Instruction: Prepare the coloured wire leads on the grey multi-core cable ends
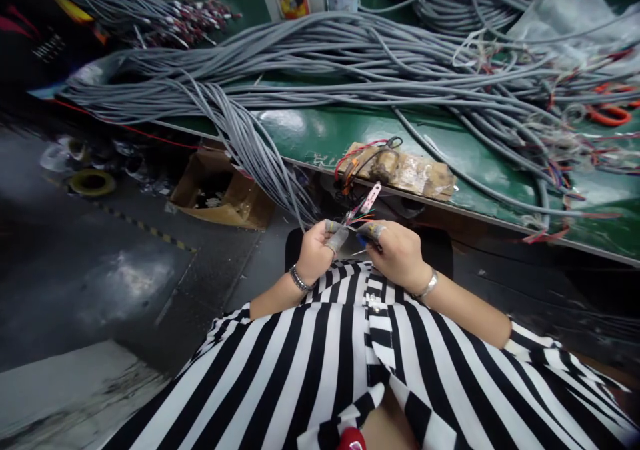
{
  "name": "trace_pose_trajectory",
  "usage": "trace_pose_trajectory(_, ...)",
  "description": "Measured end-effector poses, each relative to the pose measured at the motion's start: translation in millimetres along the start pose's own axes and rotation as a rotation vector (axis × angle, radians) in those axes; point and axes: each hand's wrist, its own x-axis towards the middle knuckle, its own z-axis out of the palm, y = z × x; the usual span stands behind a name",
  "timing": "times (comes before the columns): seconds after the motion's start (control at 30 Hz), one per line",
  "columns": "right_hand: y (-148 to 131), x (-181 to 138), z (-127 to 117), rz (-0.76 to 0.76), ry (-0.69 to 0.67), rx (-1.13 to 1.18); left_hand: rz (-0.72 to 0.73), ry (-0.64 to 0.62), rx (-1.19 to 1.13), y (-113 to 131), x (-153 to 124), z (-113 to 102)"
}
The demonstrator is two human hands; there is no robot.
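Close together in front of my body, both hands work at the end of a grey cable whose thin coloured wires [361, 219] fan out between them. My left hand [320, 247] pinches the cable end with thumb and forefinger, which wear grey finger covers. Opposite it, my right hand [397, 250] is closed, its covered finger and thumb pressed together near the wires. Something small and blue shows under the right fingers, too hidden to name. Just beyond the hands a pale pink-white strip [371, 198] sticks up. A bundle of grey cables [255, 143] hangs off the table toward my left hand.
Long grey cables [320, 50] lie across the green table [300, 127]. A taped cardboard piece [405, 170] sits at its edge. Orange-handled scissors [610, 113] lie right. On the floor stand an open cardboard box [225, 197] and a yellow roll [91, 182].
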Motion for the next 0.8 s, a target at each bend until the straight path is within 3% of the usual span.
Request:
trace_pose_trajectory(0.2, -1.5, 1.7, 0.5, 0.019, -0.044, 0.100, 0.011, -0.008, -0.008, -3.8, -0.6, 0.2)
trace_pose_trajectory(0.4, -6.9, 4.6, 1.6, 0.229, -0.170, 0.220, 0.039, 0.010, -0.030, -9.3, -0.5, 2.0)
trace_pose_trajectory(0.6, -17.7, 15.7, -3.3, 0.370, -0.209, 0.508, 0.057, 0.000, -0.028, -14.0, 1.3, 2.9)
trace_pose_trajectory(0.7, -30.3, 22.5, -2.1, 0.283, -0.216, 0.530, 0.099, -0.013, -0.024, -12.5, 4.1, 4.0)
trace_pose_trajectory(0.8, -41.6, 24.5, 1.9, 0.022, -0.282, 0.546, 0.047, 0.008, -0.089, -10.7, 7.9, 4.4)
